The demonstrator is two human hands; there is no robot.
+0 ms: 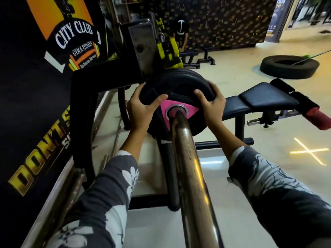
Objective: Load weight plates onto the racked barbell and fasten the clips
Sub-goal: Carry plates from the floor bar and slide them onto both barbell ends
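A black weight plate (176, 94) with a pink centre sits on the steel barbell sleeve (189, 167), which runs from the bottom of the view up into the plate's hole. Behind it more black plates are stacked on the same sleeve. My left hand (143, 109) grips the plate's left rim, thumb on its face. On the right rim my right hand (212, 104) holds it with fingers curled over the edge. No clip shows on the bar.
The black rack upright (80, 108) stands at left, against a dark wall banner. A black padded bench (265, 100) lies to the right. A tyre (289, 67) rests on the floor at far right. Another person (180, 35) bends over at the back.
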